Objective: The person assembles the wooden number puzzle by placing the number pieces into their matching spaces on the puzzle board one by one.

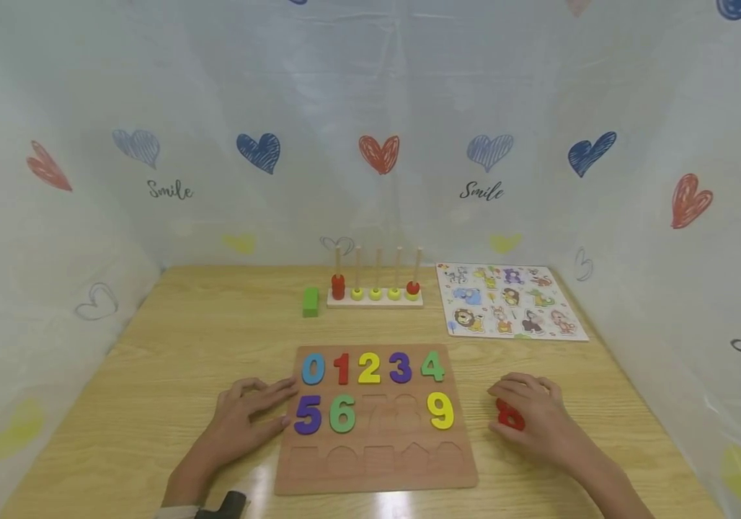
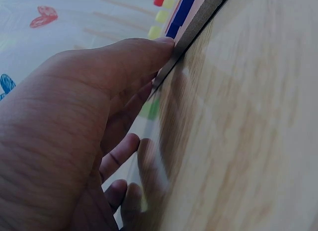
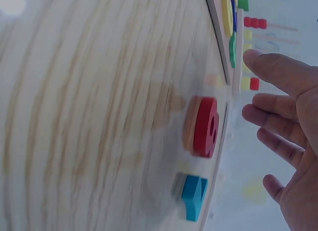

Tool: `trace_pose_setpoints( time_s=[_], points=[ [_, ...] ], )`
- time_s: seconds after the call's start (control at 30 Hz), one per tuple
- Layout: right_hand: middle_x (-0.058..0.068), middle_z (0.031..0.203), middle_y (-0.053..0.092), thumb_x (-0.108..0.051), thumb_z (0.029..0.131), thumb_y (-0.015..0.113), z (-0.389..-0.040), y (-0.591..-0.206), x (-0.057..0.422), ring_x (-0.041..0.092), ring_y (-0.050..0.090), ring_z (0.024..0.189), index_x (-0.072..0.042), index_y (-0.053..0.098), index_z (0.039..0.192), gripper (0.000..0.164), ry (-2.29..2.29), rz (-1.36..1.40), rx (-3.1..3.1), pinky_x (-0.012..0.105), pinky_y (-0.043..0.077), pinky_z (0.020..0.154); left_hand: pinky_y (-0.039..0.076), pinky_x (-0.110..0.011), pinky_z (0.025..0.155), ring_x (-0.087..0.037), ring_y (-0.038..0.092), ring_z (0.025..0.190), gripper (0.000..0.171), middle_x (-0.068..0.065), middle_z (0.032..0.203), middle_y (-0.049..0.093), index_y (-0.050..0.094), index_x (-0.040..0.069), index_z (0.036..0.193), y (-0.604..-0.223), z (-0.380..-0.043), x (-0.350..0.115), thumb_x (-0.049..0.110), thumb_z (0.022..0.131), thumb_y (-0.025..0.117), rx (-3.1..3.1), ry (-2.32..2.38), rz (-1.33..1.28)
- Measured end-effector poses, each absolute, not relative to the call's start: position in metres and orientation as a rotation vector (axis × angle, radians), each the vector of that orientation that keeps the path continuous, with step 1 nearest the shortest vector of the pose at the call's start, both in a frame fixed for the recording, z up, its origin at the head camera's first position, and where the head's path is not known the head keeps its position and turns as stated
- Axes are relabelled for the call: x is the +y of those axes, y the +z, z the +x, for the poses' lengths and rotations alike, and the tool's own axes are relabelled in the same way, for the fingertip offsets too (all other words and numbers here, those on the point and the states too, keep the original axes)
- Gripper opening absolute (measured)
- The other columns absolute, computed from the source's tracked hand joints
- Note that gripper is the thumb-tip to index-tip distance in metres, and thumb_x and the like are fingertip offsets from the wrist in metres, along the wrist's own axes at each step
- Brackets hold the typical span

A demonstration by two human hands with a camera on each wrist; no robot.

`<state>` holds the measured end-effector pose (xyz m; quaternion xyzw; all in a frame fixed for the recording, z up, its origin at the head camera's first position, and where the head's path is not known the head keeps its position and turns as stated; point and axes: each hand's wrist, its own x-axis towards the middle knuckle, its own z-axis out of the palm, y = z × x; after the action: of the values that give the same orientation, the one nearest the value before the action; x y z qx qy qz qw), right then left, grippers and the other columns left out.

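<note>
A wooden number board (image 1: 377,435) lies before me, with 0 to 6 and 9 set in it. Two bare recesses show between the green 6 (image 1: 342,414) and the yellow 9 (image 1: 440,411). At the board's left edge rests my left hand (image 1: 241,422), its thumb and fingertips touching the side. My right hand (image 1: 535,413) hovers over a red 8 (image 1: 509,416) right of the board, fingers spread and apart from it in the right wrist view. Beside the 8 stands a blue 7 (image 3: 194,197), hidden under the hand in the head view.
Behind the board are a green block (image 1: 311,302) and a peg abacus (image 1: 375,303) with red and yellow beads. An animal puzzle (image 1: 513,328) lies at the back right. Sheets printed with hearts (image 1: 380,153) close off the back and sides.
</note>
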<state>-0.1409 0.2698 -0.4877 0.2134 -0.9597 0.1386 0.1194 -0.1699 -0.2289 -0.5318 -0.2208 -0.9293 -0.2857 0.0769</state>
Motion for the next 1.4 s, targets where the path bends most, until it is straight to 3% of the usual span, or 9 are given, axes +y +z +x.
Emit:
trace_pose_setpoints(
  time_s=[0.57, 1.1, 1.4],
  points=[
    [0.007, 0.116, 0.070, -0.036, 0.066, 0.093, -0.138, -0.493, 0.310, 0.033, 0.051, 0.118, -0.010, 0.072, 0.115, 0.059, 0.310, 0.504, -2.828, 0.066, 0.032, 0.087, 0.025, -0.048, 0.088, -0.023, 0.041, 0.119, 0.049, 0.011, 0.146, 0.054, 0.062, 0.032, 0.138, -0.533, -0.170, -0.230, 0.043, 0.092, 0.071, -2.783, -0.860, -0.666],
    [0.010, 0.121, 0.067, -0.035, 0.068, 0.090, -0.138, -0.496, 0.336, 0.035, 0.046, 0.121, -0.011, 0.071, 0.118, 0.059, 0.310, 0.418, -2.909, 0.065, 0.025, 0.088, 0.025, -0.048, 0.088, -0.023, 0.040, 0.119, 0.049, 0.012, 0.146, 0.053, 0.061, 0.032, 0.139, -0.531, -0.170, -0.228, 0.044, 0.092, 0.070, -2.793, -0.877, -0.658],
    [0.000, 0.112, 0.070, -0.030, 0.070, 0.090, -0.137, -0.498, 0.341, 0.035, 0.046, 0.120, -0.016, 0.071, 0.114, 0.050, 0.385, 0.412, -2.923, 0.067, 0.023, 0.090, 0.024, -0.048, 0.089, -0.023, 0.041, 0.120, 0.049, 0.012, 0.147, 0.053, 0.061, 0.033, 0.139, -0.532, -0.169, -0.229, 0.045, 0.092, 0.070, -2.804, -0.874, -0.648]
  ],
)
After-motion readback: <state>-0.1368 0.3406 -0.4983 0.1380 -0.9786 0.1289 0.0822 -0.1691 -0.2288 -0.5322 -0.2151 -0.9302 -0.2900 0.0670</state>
